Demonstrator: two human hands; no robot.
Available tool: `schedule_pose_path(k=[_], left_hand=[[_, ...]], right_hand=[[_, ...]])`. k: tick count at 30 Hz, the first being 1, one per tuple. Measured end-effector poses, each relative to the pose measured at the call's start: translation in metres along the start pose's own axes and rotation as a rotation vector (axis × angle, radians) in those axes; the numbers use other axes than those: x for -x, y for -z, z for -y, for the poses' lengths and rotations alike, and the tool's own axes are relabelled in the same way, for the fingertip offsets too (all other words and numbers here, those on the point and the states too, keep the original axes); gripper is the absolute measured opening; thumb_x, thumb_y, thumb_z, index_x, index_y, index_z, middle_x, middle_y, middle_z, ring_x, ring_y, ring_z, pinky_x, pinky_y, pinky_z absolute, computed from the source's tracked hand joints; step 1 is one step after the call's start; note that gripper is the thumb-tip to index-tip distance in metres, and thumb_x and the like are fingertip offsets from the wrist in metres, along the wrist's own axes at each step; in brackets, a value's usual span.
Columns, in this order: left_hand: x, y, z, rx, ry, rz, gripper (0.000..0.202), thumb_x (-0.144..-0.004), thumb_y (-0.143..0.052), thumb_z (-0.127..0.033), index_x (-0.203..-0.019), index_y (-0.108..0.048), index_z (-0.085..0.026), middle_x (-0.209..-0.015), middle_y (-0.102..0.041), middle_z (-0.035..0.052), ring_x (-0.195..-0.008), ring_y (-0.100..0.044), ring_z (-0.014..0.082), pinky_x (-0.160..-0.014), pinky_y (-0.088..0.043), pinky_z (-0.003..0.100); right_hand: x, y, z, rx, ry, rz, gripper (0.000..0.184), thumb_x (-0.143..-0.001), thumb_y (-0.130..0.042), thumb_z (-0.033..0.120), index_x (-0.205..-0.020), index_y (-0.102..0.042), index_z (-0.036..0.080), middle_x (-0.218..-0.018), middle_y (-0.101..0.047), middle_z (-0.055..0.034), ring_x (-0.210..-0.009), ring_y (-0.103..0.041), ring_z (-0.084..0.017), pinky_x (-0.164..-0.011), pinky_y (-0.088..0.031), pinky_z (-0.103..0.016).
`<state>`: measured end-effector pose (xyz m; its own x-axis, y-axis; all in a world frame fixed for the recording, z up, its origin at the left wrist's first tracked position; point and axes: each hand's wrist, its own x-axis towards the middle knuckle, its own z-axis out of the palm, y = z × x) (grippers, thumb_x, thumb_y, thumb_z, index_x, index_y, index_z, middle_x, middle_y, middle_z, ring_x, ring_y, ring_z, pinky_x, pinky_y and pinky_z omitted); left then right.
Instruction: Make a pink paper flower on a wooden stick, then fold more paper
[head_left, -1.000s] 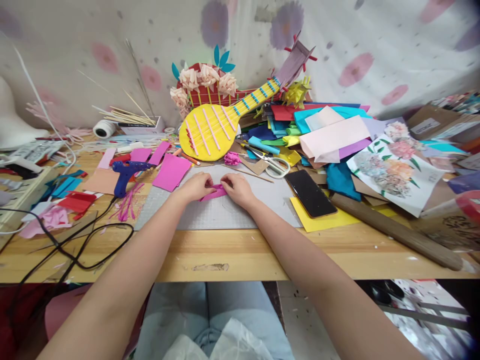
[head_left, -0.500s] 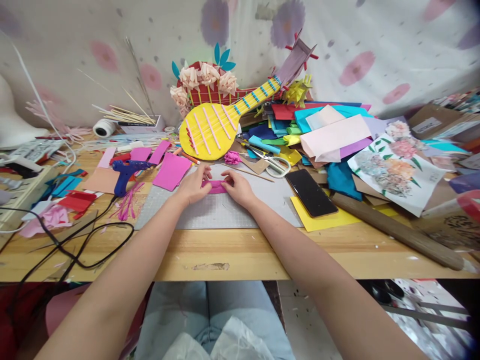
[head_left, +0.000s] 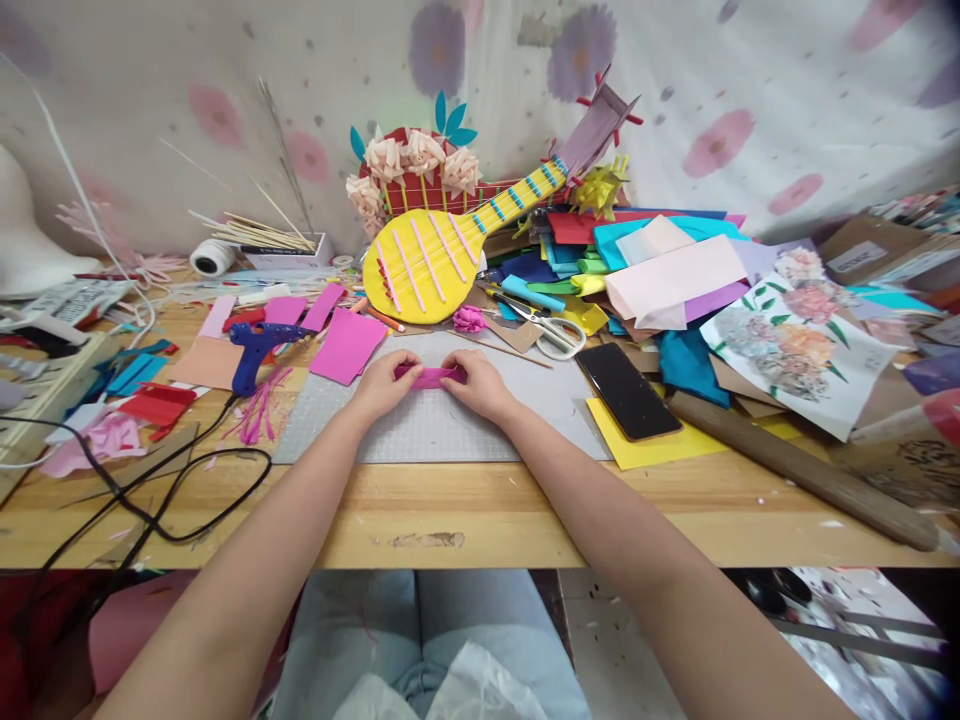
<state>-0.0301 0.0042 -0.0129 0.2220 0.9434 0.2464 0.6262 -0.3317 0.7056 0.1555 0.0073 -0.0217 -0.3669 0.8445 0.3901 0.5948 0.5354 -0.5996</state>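
A narrow strip of magenta crepe paper stretches between my two hands, low over the grey cutting mat. My left hand pinches its left end, and my right hand pinches the right end; the fingertips of both are partly hidden. Left of them, a stack of magenta paper pieces overlaps the mat's corner. Beyond my right hand lies a small crumpled magenta paper flower, beside a thin wooden stick and white-handled scissors.
A blue glue gun with a looping black cord stands at left. A yellow paper lute leans at the back. To the right are a phone, a wooden rod and piled coloured paper.
My fingers have closed further around the strip's ends, and the strip looks narrower and straighter. The view has shifted slightly.
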Motion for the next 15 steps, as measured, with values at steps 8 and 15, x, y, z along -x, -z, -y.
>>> schedule_pose_path(k=[8, 15], left_hand=[[0.0010, -0.0001, 0.0032, -0.017, -0.040, -0.007, 0.014, -0.071, -0.053, -0.023, -0.084, -0.058, -0.019, -0.086, -0.062, 0.0015, -0.082, -0.055, 0.0149, -0.076, -0.043, 0.029], [0.0032, 0.0030, 0.0065, -0.121, -0.136, -0.003, 0.008, -0.071, -0.051, -0.017, -0.076, -0.057, -0.018, -0.079, -0.059, 0.0023, -0.076, -0.052, 0.0147, -0.071, -0.043, 0.029]], right_hand=[[-0.0030, -0.0038, -0.0025, 0.019, -0.058, -0.004, 0.013, -0.071, -0.051, 0.011, -0.079, -0.057, 0.020, -0.081, -0.060, -0.0013, -0.079, -0.048, -0.016, -0.074, -0.037, -0.029], [-0.0023, -0.0016, -0.0019, 0.068, -0.016, 0.021, 0.017, -0.071, -0.048, 0.007, -0.076, -0.057, 0.020, -0.079, -0.058, -0.0021, -0.079, -0.047, -0.017, -0.076, -0.037, -0.029]])
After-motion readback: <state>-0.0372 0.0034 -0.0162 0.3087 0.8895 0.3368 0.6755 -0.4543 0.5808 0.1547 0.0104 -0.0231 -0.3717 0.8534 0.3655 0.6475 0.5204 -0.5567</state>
